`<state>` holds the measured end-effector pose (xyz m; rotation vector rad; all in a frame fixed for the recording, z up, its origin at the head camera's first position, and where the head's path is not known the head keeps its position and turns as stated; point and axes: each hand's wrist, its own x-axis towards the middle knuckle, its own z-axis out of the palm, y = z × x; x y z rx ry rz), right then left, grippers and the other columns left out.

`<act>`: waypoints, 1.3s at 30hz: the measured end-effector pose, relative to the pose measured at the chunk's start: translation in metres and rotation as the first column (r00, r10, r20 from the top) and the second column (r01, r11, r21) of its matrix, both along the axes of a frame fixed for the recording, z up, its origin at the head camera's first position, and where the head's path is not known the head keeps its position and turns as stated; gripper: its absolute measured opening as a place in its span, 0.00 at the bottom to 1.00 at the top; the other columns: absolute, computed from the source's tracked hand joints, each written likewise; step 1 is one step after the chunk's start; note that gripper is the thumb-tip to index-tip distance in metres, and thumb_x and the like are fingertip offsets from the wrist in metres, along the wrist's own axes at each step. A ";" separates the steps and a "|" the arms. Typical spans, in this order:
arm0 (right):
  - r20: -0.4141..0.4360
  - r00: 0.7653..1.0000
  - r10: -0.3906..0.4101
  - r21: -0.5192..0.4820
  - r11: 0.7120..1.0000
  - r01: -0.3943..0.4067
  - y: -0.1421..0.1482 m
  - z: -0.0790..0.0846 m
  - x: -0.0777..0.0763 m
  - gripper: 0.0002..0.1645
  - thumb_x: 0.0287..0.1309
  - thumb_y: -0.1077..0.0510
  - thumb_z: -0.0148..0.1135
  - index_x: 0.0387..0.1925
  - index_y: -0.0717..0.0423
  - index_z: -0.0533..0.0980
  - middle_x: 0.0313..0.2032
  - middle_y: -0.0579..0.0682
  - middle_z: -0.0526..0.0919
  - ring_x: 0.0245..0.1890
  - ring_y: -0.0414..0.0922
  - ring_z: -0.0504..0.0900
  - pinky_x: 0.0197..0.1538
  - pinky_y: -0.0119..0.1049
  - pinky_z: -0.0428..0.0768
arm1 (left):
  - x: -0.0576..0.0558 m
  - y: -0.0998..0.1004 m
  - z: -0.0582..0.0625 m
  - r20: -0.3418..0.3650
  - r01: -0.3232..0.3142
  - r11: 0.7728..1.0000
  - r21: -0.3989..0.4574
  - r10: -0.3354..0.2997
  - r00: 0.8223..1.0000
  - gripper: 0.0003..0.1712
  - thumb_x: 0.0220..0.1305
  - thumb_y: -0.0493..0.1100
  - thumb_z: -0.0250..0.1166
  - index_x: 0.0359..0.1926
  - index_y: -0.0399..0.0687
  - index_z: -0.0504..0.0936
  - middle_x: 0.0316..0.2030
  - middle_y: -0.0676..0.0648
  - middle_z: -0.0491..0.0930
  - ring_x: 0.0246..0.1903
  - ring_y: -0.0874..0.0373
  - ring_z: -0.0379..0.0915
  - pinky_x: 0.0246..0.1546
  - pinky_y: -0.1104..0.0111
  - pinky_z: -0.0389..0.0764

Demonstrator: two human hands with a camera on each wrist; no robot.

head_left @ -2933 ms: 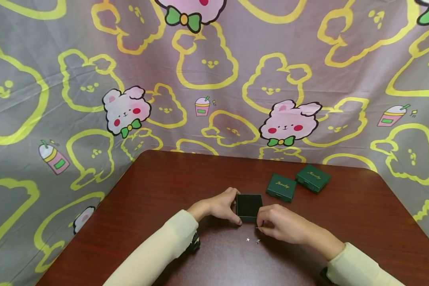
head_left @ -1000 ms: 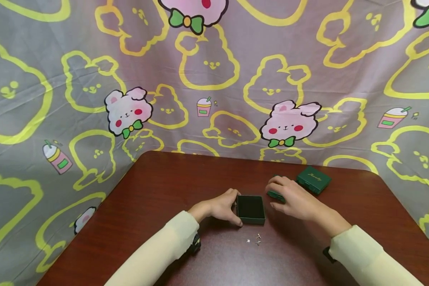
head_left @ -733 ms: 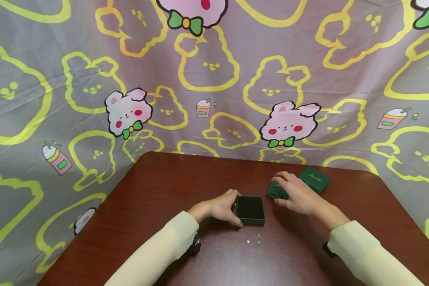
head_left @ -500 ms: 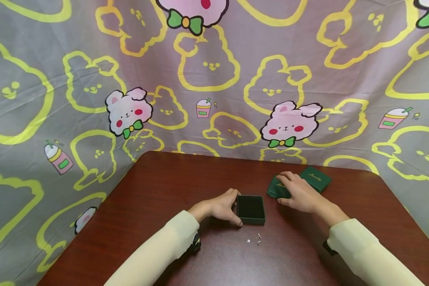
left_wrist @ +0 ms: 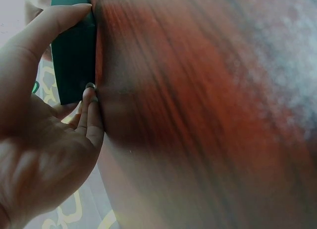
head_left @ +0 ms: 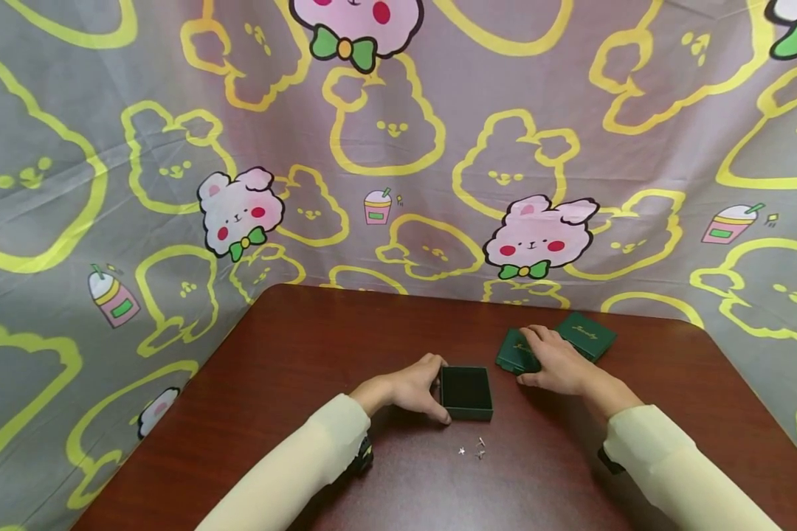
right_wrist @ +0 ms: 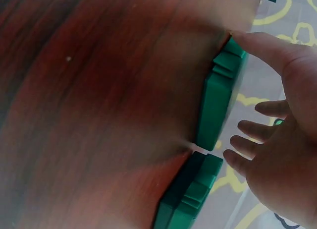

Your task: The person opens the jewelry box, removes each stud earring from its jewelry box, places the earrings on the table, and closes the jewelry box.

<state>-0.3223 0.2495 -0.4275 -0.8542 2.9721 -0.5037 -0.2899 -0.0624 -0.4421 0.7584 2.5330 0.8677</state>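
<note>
My left hand (head_left: 408, 387) holds an open-topped dark green box (head_left: 466, 417) with a black inside at its left side. In the left wrist view, the thumb lies along one face of the box (left_wrist: 74, 65) and fingertips touch its end. My right hand (head_left: 558, 361) reaches over a closed green jewelry box (head_left: 513, 354) with gold lettering. The right wrist view shows the thumb meeting this box (right_wrist: 215, 107) near its clasp, the other fingers spread loosely. Nearer the front lie a tiny silvery star-shaped piece (head_left: 461, 450) and two more small metal pieces (head_left: 481, 442).
A second closed green jewelry box (head_left: 587, 335) sits behind the right hand, at the back right of the brown wooden table (head_left: 332, 324). A patterned cloth (head_left: 432, 184) hangs behind and along the table's sides.
My right hand has set a small metal piece down by the other two, left the open box's side and moved back right onto the nearer closed box. My left hand stays put.
</note>
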 end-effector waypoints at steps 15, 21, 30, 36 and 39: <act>0.100 0.992 -0.081 -0.014 0.997 0.082 0.003 -0.010 -0.009 0.59 0.58 0.40 0.72 0.72 0.75 0.56 0.68 0.76 0.62 0.67 0.74 0.61 0.65 0.73 0.60 | 0.001 -0.001 0.000 -0.005 0.007 1.000 0.022 -0.007 1.000 0.41 0.45 0.47 0.84 0.55 0.46 0.68 0.46 0.50 0.65 0.44 0.61 0.65 0.49 0.72 0.70; 0.105 0.991 -0.078 -0.038 0.996 0.082 0.005 -0.014 -0.009 0.58 0.61 0.40 0.70 0.72 0.75 0.54 0.69 0.76 0.61 0.68 0.74 0.60 0.66 0.70 0.62 | 0.002 -0.001 0.000 -0.011 0.007 1.000 0.015 -0.007 1.000 0.41 0.45 0.47 0.84 0.55 0.46 0.68 0.46 0.50 0.66 0.45 0.61 0.65 0.49 0.72 0.70; 0.122 0.990 -0.074 -0.044 0.996 0.080 0.005 -0.015 -0.007 0.59 0.61 0.38 0.69 0.73 0.74 0.53 0.69 0.74 0.60 0.68 0.73 0.59 0.67 0.68 0.62 | 0.003 -0.002 -0.001 -0.008 -0.004 1.000 0.009 0.004 1.000 0.42 0.44 0.46 0.85 0.55 0.46 0.68 0.46 0.49 0.66 0.45 0.61 0.65 0.50 0.71 0.70; 0.110 0.992 -0.063 -0.073 0.995 0.071 0.004 -0.009 -0.003 0.59 0.61 0.38 0.69 0.74 0.73 0.52 0.71 0.73 0.58 0.69 0.72 0.58 0.67 0.69 0.61 | 0.002 -0.002 -0.001 -0.015 0.001 1.000 0.011 -0.001 1.000 0.43 0.44 0.46 0.85 0.56 0.46 0.68 0.46 0.49 0.66 0.45 0.61 0.65 0.50 0.72 0.70; 0.110 0.993 -0.051 -0.090 0.994 0.061 0.001 -0.003 0.001 0.60 0.61 0.37 0.69 0.75 0.71 0.52 0.72 0.72 0.57 0.70 0.70 0.57 0.68 0.69 0.61 | 0.003 -0.002 -0.001 -0.013 0.003 1.000 0.008 -0.003 1.000 0.43 0.43 0.47 0.85 0.56 0.46 0.69 0.46 0.49 0.66 0.45 0.61 0.65 0.50 0.72 0.70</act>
